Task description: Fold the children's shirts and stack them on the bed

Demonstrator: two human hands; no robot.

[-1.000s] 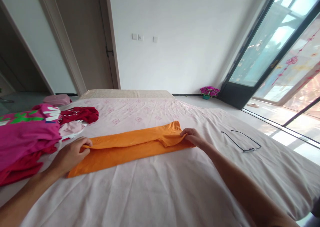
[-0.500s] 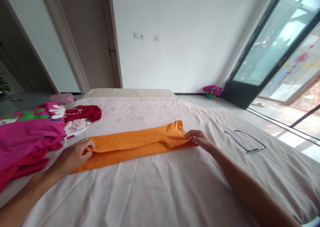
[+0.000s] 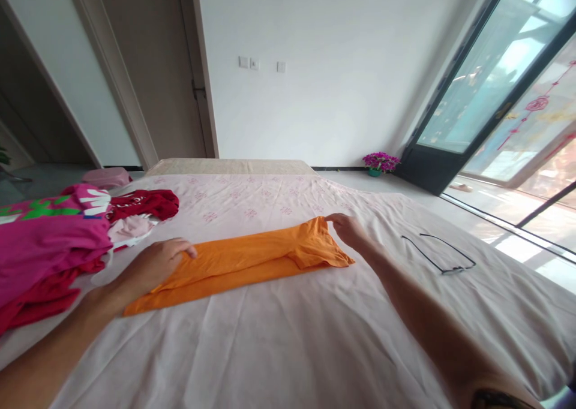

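An orange T-shirt [image 3: 252, 253], folded into a long narrow strip, lies across the bed with a short sleeve folded over near its right end. My left hand [image 3: 164, 262] rests over the shirt's left end. Its fingers reach out over the far edge of the cloth and its thumb is hidden. At the far right corner of the shirt, my right hand [image 3: 348, 228] has its fingertips closed on the fabric by the neck end.
A pale flowered sheet [image 3: 279, 343] covers the bed. Pink and red clothes [image 3: 54, 241] are heaped at the left. Eyeglasses [image 3: 445, 256] lie at the right. Beyond the bed stand a pink stool-like item [image 3: 107, 177] and a pot of purple flowers [image 3: 380, 162].
My left hand has let go of the near layer's edge and moved to the far edge. My right hand has shifted from the sleeve edge to the far corner. The upper layer lies flatter.
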